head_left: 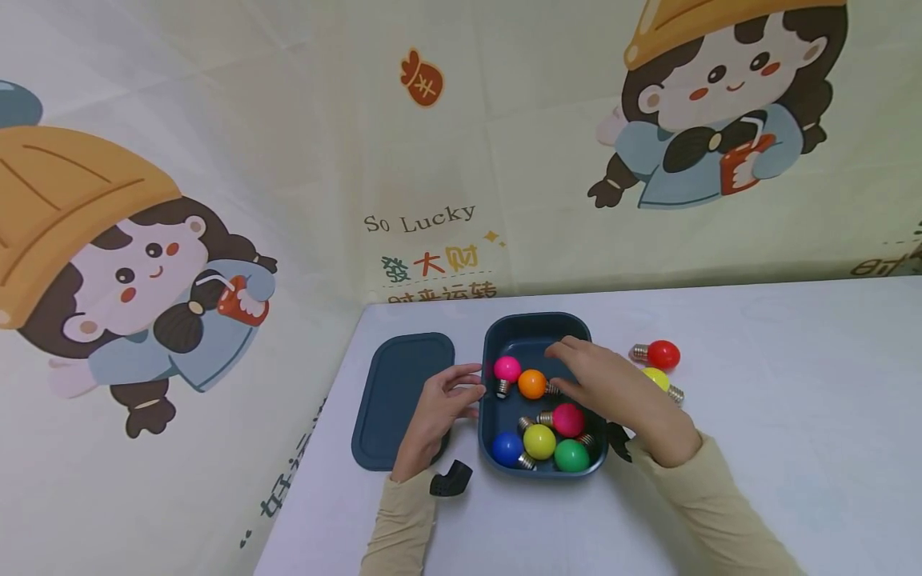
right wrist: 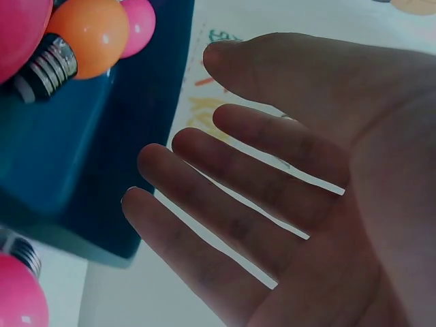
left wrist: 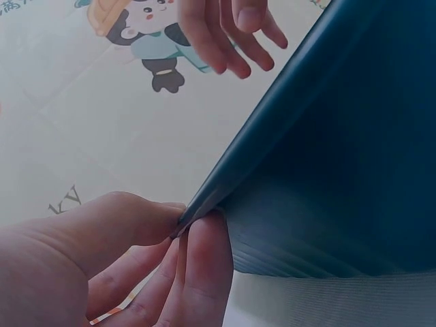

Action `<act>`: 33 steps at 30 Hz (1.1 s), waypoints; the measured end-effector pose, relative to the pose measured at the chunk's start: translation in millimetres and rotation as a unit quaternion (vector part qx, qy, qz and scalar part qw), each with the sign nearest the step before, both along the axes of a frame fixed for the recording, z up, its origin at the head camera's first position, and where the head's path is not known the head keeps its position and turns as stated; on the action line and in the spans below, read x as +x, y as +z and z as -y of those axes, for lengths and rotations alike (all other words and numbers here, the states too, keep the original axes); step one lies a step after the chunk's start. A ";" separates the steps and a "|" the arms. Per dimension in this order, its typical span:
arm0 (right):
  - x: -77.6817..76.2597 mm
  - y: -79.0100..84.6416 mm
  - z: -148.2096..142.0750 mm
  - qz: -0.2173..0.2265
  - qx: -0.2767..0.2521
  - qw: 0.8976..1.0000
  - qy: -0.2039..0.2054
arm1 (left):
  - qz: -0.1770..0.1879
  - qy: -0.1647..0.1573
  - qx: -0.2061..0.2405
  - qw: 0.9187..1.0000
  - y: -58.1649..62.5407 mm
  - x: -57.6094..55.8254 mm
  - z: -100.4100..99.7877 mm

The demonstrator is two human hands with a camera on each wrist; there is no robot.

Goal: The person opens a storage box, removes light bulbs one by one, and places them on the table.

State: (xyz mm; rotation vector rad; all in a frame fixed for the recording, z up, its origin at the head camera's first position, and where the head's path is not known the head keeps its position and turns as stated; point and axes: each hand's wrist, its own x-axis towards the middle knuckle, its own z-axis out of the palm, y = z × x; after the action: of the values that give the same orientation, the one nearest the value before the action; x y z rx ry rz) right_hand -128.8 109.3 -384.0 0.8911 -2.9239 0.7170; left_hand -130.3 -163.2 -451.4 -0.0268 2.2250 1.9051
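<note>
A dark blue box [head_left: 536, 326] holds several toy light bulbs, among them a pink bulb [head_left: 507, 370], an orange bulb [head_left: 532, 384], a blue bulb [head_left: 507, 449] and a green bulb [head_left: 572, 455]. At its left side, my left hand [head_left: 446, 404] pinches the box rim between thumb and fingers, as the left wrist view shows. My right hand [head_left: 612, 384] hovers over the right part of the box. Its fingers [right wrist: 231, 184] are spread and fairly straight, with nothing held. A yellow bulb [head_left: 655, 378] lies on the table, partly behind the right hand.
A red bulb [head_left: 663, 354] lies on the white table [head_left: 792, 400] right of the box. To the left lies a flat dark blue lid [head_left: 403, 376], partly covered by the left hand. A cloth with cartoon prints [head_left: 547, 200] hangs behind the table.
</note>
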 end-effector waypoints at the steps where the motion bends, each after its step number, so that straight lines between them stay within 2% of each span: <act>1: -0.5 -0.6 1.2 0.002 0.000 1.000 0.001 | 0.000 -0.001 0.001 1.000 0.1 0.0 -0.2; 13: -5.2 -7.5 12.3 -0.003 0.003 1.000 0.007 | 0.002 -0.006 0.003 1.000 -1.1 -1.7 -2.6; 19: -9.8 -12.2 17.3 0.015 0.010 1.000 0.008 | -0.001 -0.007 0.004 1.000 -0.5 -1.4 -2.6; 29: -22.8 -18.4 26.1 0.013 0.020 0.999 0.037 | -0.002 -0.006 0.004 1.000 -0.1 -0.5 -0.8; 33: -26.3 -19.9 29.1 0.031 0.025 0.998 0.043 | -0.004 -0.004 0.004 1.000 -1.1 0.0 -0.4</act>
State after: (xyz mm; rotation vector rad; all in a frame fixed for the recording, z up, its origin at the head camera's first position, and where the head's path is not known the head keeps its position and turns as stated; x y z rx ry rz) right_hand -155.1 80.1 -403.9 1.0222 -2.9860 0.6898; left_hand -130.3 -162.7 -452.4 -0.0088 2.2186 1.9132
